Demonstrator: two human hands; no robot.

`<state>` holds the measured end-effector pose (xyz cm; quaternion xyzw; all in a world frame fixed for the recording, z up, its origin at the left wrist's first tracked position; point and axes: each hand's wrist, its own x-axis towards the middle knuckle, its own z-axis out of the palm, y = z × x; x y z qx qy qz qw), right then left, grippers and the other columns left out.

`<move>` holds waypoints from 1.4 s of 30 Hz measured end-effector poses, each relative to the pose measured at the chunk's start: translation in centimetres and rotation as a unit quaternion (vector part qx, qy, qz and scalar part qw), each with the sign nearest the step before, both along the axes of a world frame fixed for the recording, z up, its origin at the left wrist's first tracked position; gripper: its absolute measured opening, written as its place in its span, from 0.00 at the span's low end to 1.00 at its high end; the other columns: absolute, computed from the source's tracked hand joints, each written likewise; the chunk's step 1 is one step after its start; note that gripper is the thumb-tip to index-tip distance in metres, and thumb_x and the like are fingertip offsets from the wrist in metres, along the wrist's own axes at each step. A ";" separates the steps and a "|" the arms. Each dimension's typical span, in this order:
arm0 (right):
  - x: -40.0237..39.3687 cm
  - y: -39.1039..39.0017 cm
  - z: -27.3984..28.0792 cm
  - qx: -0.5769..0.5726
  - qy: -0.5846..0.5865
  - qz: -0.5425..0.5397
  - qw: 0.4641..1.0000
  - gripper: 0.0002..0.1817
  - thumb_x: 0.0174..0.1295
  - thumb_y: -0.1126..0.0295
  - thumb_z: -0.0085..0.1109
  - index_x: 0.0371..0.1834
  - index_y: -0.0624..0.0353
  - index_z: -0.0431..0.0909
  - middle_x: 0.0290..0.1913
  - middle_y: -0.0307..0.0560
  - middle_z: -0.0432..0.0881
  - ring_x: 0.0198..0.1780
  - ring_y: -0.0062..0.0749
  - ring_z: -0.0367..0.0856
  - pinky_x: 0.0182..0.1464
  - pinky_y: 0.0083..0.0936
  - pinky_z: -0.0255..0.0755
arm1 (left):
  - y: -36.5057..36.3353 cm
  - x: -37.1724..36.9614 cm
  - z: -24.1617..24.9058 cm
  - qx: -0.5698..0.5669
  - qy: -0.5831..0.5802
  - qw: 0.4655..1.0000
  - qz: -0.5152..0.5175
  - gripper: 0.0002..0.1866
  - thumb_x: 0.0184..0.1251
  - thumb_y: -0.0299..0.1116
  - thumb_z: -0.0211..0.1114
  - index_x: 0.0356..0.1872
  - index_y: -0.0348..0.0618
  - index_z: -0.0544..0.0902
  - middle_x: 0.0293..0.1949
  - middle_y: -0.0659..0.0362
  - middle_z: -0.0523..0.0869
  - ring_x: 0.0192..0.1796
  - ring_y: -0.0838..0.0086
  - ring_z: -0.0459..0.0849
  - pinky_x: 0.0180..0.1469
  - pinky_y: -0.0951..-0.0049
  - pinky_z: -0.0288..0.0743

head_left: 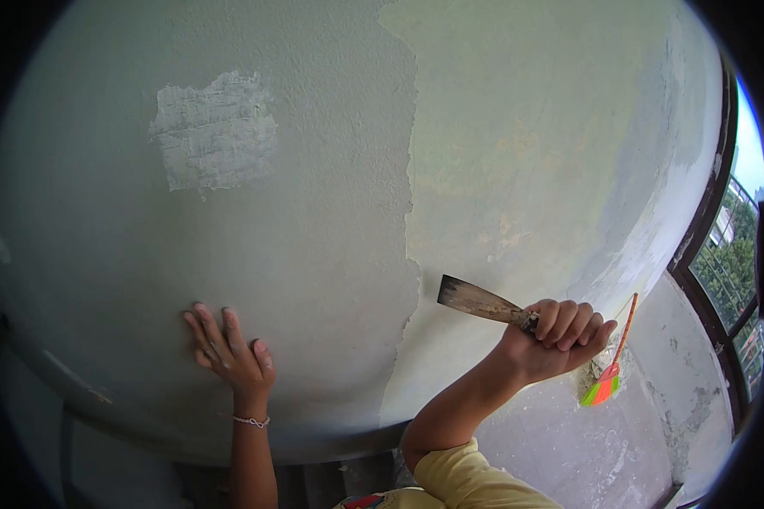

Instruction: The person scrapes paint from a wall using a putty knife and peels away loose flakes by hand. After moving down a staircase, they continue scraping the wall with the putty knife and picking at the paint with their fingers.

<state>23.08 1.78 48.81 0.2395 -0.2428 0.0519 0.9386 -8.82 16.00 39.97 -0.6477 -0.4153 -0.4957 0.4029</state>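
Flat on the grey textured wall (314, 254) rests my left hand (232, 349), fingers spread and holding nothing. A beaded bracelet (251, 421) circles that wrist. My right hand (562, 339) is wrapped round the handle of a putty knife (481, 302). Its worn, stained blade points up and left, in front of the pale yellow-green bare part (518, 153) of the wall, near the ragged edge of the grey coating. Most of the handle is hidden in my fist. A rough white patch (215, 131) shows on the grey coating at the upper left.
An orange and green broom (603, 387) leans at the lower right, by a small heap of debris (592, 371) on the dusty floor (569, 433). Farther right is a dark-framed window (730, 246) with trees outside. Dark steps lie below the wall.
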 end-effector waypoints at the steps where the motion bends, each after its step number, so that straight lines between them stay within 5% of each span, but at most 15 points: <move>1: 0.2 -0.5 0.2 0.005 -0.022 -0.024 0.999 0.25 0.81 0.58 0.42 0.20 0.48 0.58 0.12 0.32 0.55 0.10 0.13 0.47 0.09 0.16 0.46 | 0.3 0.0 -0.4 0.002 0.002 1.000 -0.002 0.32 0.81 0.51 0.33 0.78 0.46 0.59 0.78 0.41 0.59 0.80 0.43 0.56 0.66 0.56 0.50; 3: -0.4 1.0 0.1 -0.106 0.049 -0.130 0.985 0.24 0.81 0.59 0.42 0.20 0.48 0.58 0.13 0.32 0.55 0.10 0.14 0.46 0.09 0.16 0.45 | 0.3 -0.1 -1.2 0.007 -0.013 1.000 -0.003 0.31 0.81 0.50 0.34 0.78 0.46 0.60 0.78 0.42 0.59 0.79 0.43 0.57 0.66 0.57 0.51; 7: -1.5 1.0 1.2 -0.128 0.014 -0.119 0.985 0.24 0.81 0.60 0.42 0.21 0.47 0.56 0.13 0.32 0.55 0.10 0.14 0.46 0.08 0.16 0.44 | 0.1 -0.2 -1.6 0.012 -0.011 1.000 -0.018 0.30 0.81 0.48 0.36 0.77 0.47 0.62 0.78 0.43 0.60 0.79 0.42 0.58 0.65 0.57 0.52; 11: 0.9 -1.5 0.2 -0.019 0.003 -0.089 0.996 0.25 0.80 0.61 0.43 0.19 0.49 0.57 0.14 0.32 0.56 0.11 0.15 0.48 0.10 0.17 0.45 | 0.4 -0.6 -2.0 0.032 -0.024 0.999 -0.038 0.28 0.81 0.45 0.39 0.74 0.47 0.68 0.77 0.45 0.64 0.78 0.43 0.60 0.65 0.57 0.53; 16: -1.1 1.4 1.2 -0.133 0.020 -0.080 0.988 0.23 0.79 0.61 0.44 0.21 0.49 0.59 0.13 0.33 0.56 0.10 0.14 0.47 0.09 0.17 0.44 | 0.3 -0.5 -2.4 0.037 -0.034 0.997 -0.051 0.26 0.81 0.43 0.40 0.72 0.46 0.72 0.75 0.47 0.68 0.77 0.44 0.63 0.65 0.57 0.55; 21: 1.5 -2.0 -0.6 -0.018 0.011 -0.108 0.994 0.24 0.79 0.61 0.44 0.19 0.48 0.57 0.14 0.31 0.57 0.11 0.13 0.48 0.10 0.15 0.47 | 0.5 -0.6 -2.3 0.050 -0.038 0.997 -0.054 0.26 0.80 0.42 0.40 0.71 0.46 0.73 0.74 0.49 0.70 0.76 0.45 0.66 0.65 0.58 0.56; 25: -0.9 1.8 0.6 -0.150 0.026 -0.083 0.985 0.23 0.78 0.61 0.46 0.20 0.47 0.57 0.13 0.32 0.57 0.11 0.14 0.48 0.09 0.18 0.44 | 0.3 -0.4 -2.2 0.046 -0.040 0.997 -0.055 0.25 0.80 0.42 0.41 0.71 0.46 0.73 0.74 0.49 0.70 0.76 0.45 0.65 0.64 0.59 0.57; 31: 1.5 -2.4 -0.8 -0.005 -0.006 -0.100 0.995 0.23 0.79 0.62 0.43 0.20 0.49 0.59 0.13 0.32 0.57 0.10 0.15 0.49 0.09 0.18 0.44 | 0.5 -0.4 -2.1 0.054 -0.043 0.995 -0.066 0.25 0.80 0.40 0.41 0.71 0.47 0.74 0.74 0.49 0.70 0.76 0.44 0.66 0.65 0.59 0.56; 35: -1.9 2.4 1.2 -0.184 0.058 -0.061 0.979 0.23 0.78 0.63 0.47 0.21 0.48 0.55 0.13 0.31 0.56 0.10 0.14 0.48 0.09 0.17 0.42 | 0.3 -0.4 -2.2 0.042 -0.042 0.996 -0.061 0.25 0.79 0.40 0.41 0.71 0.47 0.74 0.74 0.49 0.70 0.76 0.44 0.66 0.65 0.58 0.57; 40: 1.1 -0.8 0.4 0.027 0.005 -0.010 1.000 0.22 0.76 0.65 0.49 0.19 0.49 0.58 0.12 0.34 0.60 0.10 0.15 0.49 0.09 0.17 0.45 | 0.5 -0.4 -2.0 0.050 -0.040 0.996 -0.057 0.25 0.79 0.39 0.41 0.71 0.47 0.74 0.74 0.49 0.71 0.76 0.44 0.66 0.64 0.59 0.58; 42: 1.8 -1.5 0.1 -0.004 0.054 -0.047 0.997 0.23 0.75 0.66 0.50 0.18 0.48 0.57 0.11 0.33 0.60 0.09 0.15 0.49 0.09 0.17 0.46 | 0.5 -0.5 -2.3 0.051 -0.038 0.996 -0.059 0.25 0.79 0.39 0.41 0.70 0.47 0.74 0.74 0.49 0.71 0.76 0.44 0.66 0.64 0.59 0.58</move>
